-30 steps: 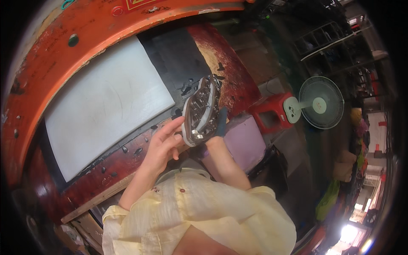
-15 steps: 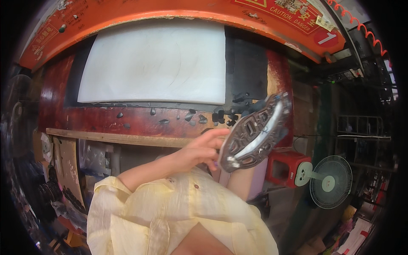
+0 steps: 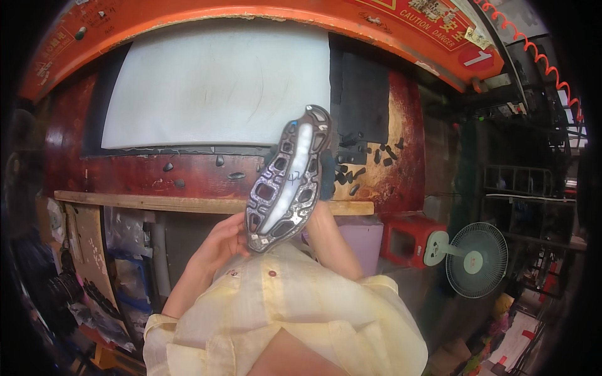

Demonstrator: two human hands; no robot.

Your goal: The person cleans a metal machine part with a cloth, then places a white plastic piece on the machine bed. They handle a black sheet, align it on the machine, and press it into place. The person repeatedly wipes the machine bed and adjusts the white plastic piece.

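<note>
R grip point(image 3: 327, 174), prob. gloved, holds dk, white-centred, sole-shaped frame point(image 3: 290, 185).

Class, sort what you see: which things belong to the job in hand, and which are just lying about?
In the job:
- dark sole-shaped openwork piece, held by the gloved right hand; left hand at its lower end
- probably the white board and small black pieces

Apparently just about:
- red stool
- round caged fan

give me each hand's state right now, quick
Left hand: fingers partly curled at the near end of the dark, white-striped, openwork sole-shaped piece; can't tell if gripping.
Right hand: holding that piece from behind, mostly hidden.
</note>
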